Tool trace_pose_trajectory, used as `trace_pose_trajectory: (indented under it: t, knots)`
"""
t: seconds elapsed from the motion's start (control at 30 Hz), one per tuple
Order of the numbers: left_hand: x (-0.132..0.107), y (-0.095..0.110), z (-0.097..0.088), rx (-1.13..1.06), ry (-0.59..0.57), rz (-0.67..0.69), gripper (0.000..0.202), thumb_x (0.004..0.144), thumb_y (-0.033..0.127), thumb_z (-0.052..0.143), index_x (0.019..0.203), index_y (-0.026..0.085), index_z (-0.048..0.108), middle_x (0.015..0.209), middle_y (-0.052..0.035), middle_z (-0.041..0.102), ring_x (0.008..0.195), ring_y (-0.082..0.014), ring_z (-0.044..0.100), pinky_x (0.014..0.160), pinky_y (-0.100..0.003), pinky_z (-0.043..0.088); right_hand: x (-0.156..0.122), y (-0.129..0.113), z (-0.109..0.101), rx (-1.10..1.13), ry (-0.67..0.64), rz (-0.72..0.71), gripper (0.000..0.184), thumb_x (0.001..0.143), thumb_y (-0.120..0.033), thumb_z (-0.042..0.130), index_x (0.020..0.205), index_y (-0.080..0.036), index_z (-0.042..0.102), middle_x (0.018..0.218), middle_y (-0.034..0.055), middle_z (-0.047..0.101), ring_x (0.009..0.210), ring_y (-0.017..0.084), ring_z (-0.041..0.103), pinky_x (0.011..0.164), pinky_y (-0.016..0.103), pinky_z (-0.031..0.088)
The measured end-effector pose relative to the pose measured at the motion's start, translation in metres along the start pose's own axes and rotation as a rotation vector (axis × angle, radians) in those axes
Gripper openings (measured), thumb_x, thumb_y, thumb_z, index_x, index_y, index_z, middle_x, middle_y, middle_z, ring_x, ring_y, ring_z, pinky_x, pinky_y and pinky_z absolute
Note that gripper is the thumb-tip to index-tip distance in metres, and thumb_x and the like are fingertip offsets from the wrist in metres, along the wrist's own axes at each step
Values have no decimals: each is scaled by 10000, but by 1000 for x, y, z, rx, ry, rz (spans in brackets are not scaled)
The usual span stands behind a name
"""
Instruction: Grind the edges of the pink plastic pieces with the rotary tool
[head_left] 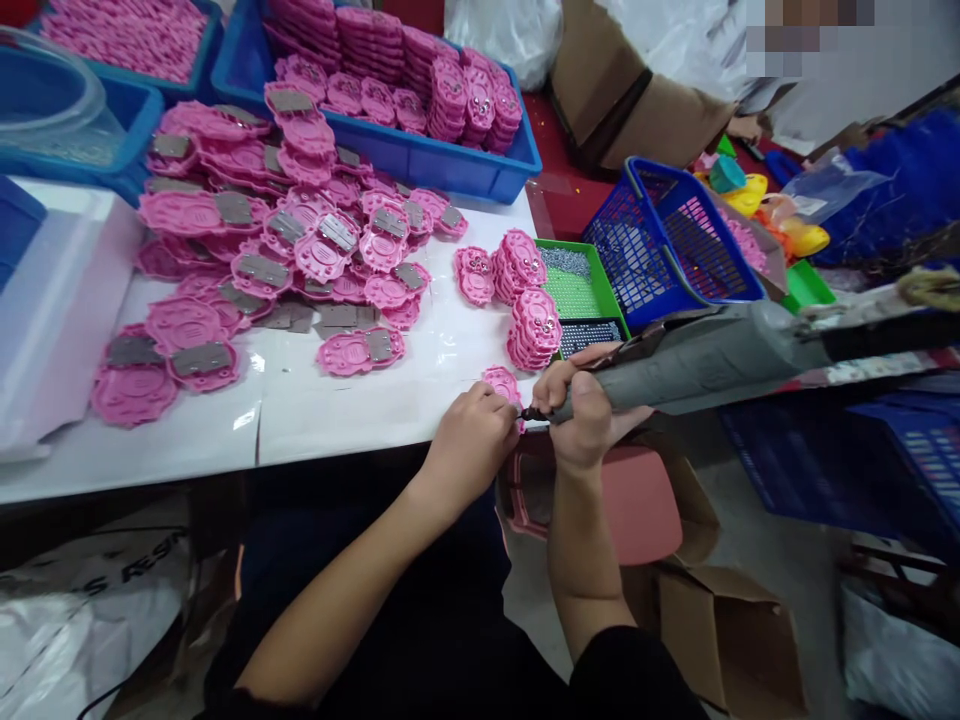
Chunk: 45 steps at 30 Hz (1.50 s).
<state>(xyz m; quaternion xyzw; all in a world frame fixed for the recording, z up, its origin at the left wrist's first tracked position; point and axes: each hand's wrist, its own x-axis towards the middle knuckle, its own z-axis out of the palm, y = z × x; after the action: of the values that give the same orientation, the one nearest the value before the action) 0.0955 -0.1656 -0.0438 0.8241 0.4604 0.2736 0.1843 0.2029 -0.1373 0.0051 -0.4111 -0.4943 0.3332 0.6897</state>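
My left hand [471, 440] pinches a pink plastic piece [501, 382] at the front edge of the white table [337, 410]. My right hand [581, 405] grips a grey electric screwdriver [705, 355], its tip held sideways against that piece. Two short stacks of pink pieces [534, 328] stand just behind my hands. Further left lies a wide heap of pink pieces with grey metal plates [285, 240]. A green tray of small screws [574, 290] sits right of the stacks.
Blue bins of pink pieces [405, 150] line the table's back. A blue mesh basket [667, 240] stands at right, a pink stool [637, 500] and cardboard boxes [720, 620] below. Another person sits at the far back right.
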Motion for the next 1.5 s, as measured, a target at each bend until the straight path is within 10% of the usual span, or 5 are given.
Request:
trace_pose_trajectory:
  t: [0.37,0.6,1.1,1.27,1.5]
  knots:
    - [-3,-2,0,1,8,35,21,906,145,675,914,160,686,998,-71,697,1004,-256,611,848,-391,538,34,-37,-28,-60,344,-257,76,778,-277,536,796,-239,599,447,-93,403,315,93,351,328,236,296]
    - [-4,-11,5,-98,83,106,123,951,160,615,1005,193,721,1045,-75,712,994,-241,635,866,-413,562,87,-10,-50,-61,497,-235,54,765,-294,599,765,-255,561,427,-102,430,325,103,385,344,243,321]
    - [-12,-10,10,-136,170,87,170,934,140,634,1062,198,730,1151,-97,703,1032,-263,625,861,-443,573,112,19,-53,-62,438,-154,82,793,-300,560,808,-239,507,456,-117,397,323,98,391,343,236,334]
    - [-10,-11,9,-289,266,65,171,957,170,628,1092,214,724,1261,-111,674,1133,-258,603,942,-468,561,94,-6,-49,-47,434,-180,77,783,-323,545,769,-248,535,449,-102,385,324,101,345,339,244,294]
    - [2,13,1,-556,369,-76,205,891,284,755,1077,203,731,1029,-70,753,993,-222,663,888,-416,574,38,-54,-22,66,47,-191,121,827,-365,538,857,-269,605,462,-91,373,309,109,315,328,257,291]
